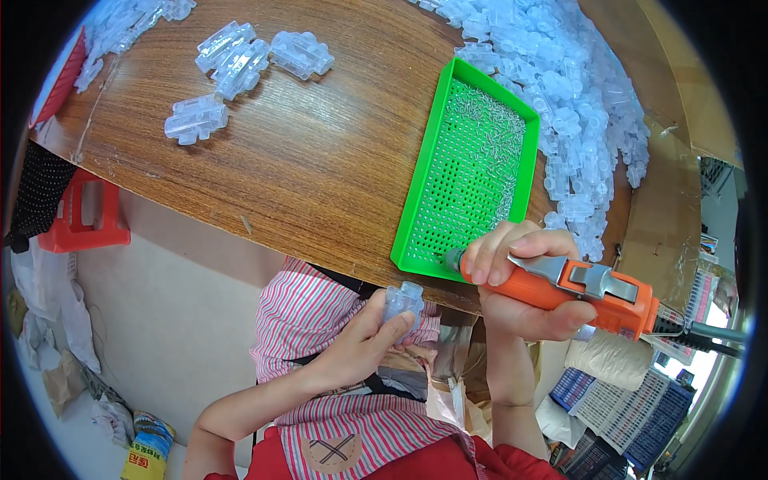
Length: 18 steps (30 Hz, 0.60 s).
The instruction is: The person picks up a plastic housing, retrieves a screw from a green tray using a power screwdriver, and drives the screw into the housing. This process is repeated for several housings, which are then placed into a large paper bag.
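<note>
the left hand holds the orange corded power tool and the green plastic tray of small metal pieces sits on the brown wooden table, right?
Wrong hand: the head view shows the right hand holding the orange corded power tool, while the left hand holds a translucent plastic piece. The green plastic tray of small metal pieces does sit on the brown wooden table.

The surface (pixel 320 152) looks of glossy wood, the held piece (pixel 403 300) of shiny plastic, the power tool (pixel 524 291) of smooth plastic.
</note>
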{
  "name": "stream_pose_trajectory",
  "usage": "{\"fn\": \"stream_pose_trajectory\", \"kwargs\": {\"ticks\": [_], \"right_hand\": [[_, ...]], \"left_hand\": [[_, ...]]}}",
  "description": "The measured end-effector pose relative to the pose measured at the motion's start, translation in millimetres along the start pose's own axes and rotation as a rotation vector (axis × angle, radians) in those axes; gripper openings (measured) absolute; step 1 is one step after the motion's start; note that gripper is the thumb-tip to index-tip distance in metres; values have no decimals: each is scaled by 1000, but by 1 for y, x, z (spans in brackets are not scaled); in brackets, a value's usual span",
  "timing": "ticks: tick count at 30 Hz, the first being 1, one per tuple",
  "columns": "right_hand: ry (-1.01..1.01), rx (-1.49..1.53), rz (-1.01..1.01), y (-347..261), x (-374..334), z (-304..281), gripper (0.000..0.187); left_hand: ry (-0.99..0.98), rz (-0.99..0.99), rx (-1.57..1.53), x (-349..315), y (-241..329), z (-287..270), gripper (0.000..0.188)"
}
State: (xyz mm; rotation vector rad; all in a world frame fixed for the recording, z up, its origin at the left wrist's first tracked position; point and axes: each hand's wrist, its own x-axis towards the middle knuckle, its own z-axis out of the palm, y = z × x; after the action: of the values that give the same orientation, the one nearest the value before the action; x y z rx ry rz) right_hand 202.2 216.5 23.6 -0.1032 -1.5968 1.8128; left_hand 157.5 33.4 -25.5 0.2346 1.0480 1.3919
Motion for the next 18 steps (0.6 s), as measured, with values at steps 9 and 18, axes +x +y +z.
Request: {"fn": "stream_pose_trajectory", "kwargs": {"ticks": [9,18], "right_hand": [[7,-4,19,-2,-1,2,78],[-4,108,127,-25,-2,6,79]], "left_hand": [[-5,-22,-27,0,-1,1,26],[-11,1,2,1,-3,-1,26]]}}
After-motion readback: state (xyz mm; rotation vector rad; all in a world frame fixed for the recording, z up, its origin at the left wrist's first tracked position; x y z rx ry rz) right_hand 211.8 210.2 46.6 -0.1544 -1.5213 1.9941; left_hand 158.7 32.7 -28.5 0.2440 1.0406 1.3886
